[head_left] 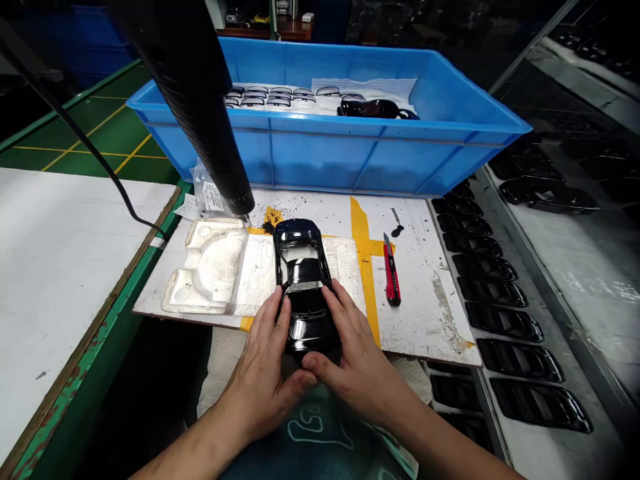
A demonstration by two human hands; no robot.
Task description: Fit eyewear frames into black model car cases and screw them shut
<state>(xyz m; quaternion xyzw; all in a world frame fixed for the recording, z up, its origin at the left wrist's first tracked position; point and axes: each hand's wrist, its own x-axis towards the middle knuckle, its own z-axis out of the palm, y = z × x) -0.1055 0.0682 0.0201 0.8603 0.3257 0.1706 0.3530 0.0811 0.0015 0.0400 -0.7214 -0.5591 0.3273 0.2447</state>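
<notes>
Head view: paint-flecked white board [415, 313] with a blue plastic crate [330, 157] beyond its far edge, black moulded parts [503, 320] in rows off its right edge; left hand [265, 373] and right hand [350, 353] clasp a black model car body [303, 287] from both sides, near the board's front edge.

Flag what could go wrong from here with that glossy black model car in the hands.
The left hand and right hand press bare on the glossy black model car body, so they might leave prints. Black crumbs on the board lie close by and could scratch the finish if it is set down there. The red utility knife lies just beyond the right hand, so a careless sideways move might nick the body.
</notes>
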